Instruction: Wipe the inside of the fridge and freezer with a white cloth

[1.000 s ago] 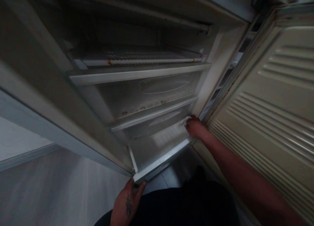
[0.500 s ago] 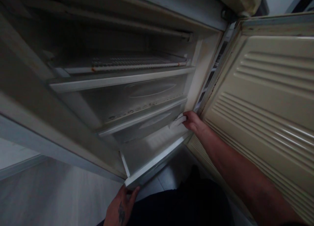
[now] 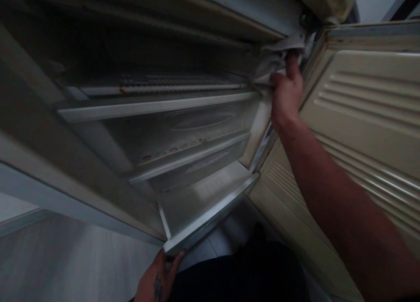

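Note:
My right hand (image 3: 287, 89) is closed on a pale cloth (image 3: 271, 68), which lies bunched against the upper right inner side of the freezer compartment, near the hinge. Part of the cloth is hidden by my fingers. Low in the view, my left hand (image 3: 159, 273) grips the near left corner of the pulled-out bottom drawer (image 3: 210, 214), thumb and fingers on either side of it. That drawer has a whitish inside. Above it sit closed drawers with clear fronts (image 3: 197, 120) and a wire shelf (image 3: 164, 89) with rust spots.
The cream, ribbed freezer door (image 3: 370, 100) stands swung out on the right, close to my right forearm. Wood-look floor (image 3: 82, 258) lies at lower left and grey tiles (image 3: 203, 249) below the drawer. My dark-clothed legs (image 3: 243, 275) are at the bottom.
My right hand has moved up with the cloth, from the right end of the bottom drawer to the upper right inner side. My left hand has stayed at the drawer corner.

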Tool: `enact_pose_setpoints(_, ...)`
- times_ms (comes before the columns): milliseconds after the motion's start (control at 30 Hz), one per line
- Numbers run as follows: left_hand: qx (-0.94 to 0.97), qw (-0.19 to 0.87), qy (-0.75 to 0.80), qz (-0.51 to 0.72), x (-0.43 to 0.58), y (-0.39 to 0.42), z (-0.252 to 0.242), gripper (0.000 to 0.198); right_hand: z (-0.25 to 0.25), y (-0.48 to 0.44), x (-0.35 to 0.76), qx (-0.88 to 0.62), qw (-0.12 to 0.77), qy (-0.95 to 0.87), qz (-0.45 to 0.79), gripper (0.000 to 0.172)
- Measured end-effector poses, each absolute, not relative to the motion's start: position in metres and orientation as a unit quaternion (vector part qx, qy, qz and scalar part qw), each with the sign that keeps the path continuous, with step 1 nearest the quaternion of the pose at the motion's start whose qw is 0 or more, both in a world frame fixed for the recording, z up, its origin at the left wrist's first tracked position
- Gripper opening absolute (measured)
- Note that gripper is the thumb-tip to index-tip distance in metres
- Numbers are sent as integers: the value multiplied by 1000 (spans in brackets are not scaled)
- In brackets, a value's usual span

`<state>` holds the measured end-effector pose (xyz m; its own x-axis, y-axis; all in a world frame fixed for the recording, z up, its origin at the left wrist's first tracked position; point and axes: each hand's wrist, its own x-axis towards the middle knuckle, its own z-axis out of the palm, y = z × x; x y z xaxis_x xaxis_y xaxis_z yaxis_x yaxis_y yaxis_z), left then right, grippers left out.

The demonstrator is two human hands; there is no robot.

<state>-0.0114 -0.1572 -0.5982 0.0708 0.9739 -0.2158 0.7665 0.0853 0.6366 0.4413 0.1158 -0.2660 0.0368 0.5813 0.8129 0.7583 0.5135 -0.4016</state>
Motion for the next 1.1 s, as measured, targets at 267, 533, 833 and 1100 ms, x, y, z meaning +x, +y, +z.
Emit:
enact_pose_setpoints(267,669,302,647,209,-6,-157,-582,44,-452,34,367,-700,446,-556,-31,73)
enact_pose_setpoints(533,667,300,650,206,-6,-156,-587,47,-477,6,362,-770,341,-538,28,54)
enact_pose_setpoints(833,644,327,667,184,-9,-154,-596,54,-550,-102,323,-741,551,-384,17,73)
enact_pose_setpoints(1100,577,317,722,212,-9,-141,-586,60,-587,-66,267,-730,552,-376,144,65)
